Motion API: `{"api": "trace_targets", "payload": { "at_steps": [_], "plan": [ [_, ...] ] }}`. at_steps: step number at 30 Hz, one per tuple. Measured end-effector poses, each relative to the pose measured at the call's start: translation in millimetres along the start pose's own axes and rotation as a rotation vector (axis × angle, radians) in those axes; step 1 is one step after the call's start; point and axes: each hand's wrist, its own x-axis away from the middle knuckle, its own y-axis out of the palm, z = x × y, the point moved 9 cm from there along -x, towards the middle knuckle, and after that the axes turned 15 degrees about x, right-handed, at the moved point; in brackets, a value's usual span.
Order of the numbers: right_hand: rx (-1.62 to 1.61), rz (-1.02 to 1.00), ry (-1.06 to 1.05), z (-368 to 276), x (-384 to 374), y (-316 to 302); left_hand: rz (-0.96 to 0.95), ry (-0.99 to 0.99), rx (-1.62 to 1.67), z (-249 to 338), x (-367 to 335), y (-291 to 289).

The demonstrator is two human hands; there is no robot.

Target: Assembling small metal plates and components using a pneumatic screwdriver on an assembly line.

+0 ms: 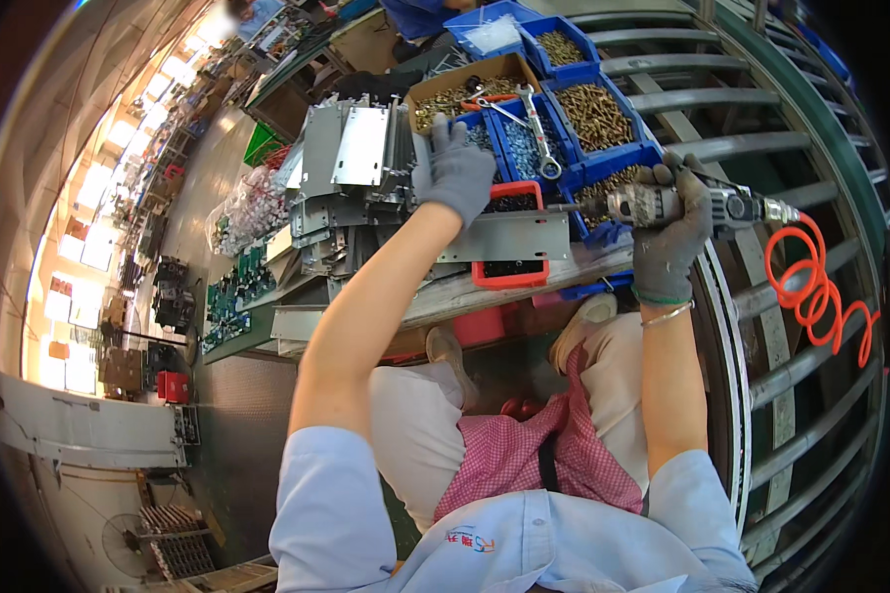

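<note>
My right hand (670,237), in a grey glove, grips a metal-bodied air screwdriver (643,206). Its long bit points left, over a flat metal plate (514,237) lying across a red-rimmed tray (512,273). A red coiled hose (796,272) runs from the tool's rear end. My left hand (455,170), also gloved, is raised beside the stacked metal brackets (351,148), with fingers stretched out. Nothing shows in its grasp, though its palm side is hidden. Just beyond it stands a cardboard box (475,71) of small brass-coloured parts.
Blue bins (603,150) of screws and small fittings stand ahead, with a wrench (538,133) lying across one. A roller conveyor (761,148) runs along my right. Green circuit boards (242,292) and bagged parts (252,208) lie at the left.
</note>
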Motion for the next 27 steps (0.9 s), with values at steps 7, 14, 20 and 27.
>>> {"api": "trace_targets", "payload": {
  "at_steps": [7, 14, 20, 27],
  "plan": [
    [-0.001, -0.092, -0.017, 5.9, -5.7, -7.2, -0.112, -0.11, 0.028, -15.0, -25.7, 26.5],
    [0.053, -0.03, -0.11, -19.8, -19.6, -38.4, -0.008, -0.003, 0.032, 35.3, -62.0, 36.1],
    [0.098, -0.172, -0.043, 13.9, 5.7, 17.1, 0.155, -0.265, 0.051, -52.4, -63.2, 95.1],
    [0.146, -0.082, -0.114, -4.6, -0.3, -0.4, 0.0, -0.544, 0.948, -25.6, -43.8, 52.9]
  ]
}}
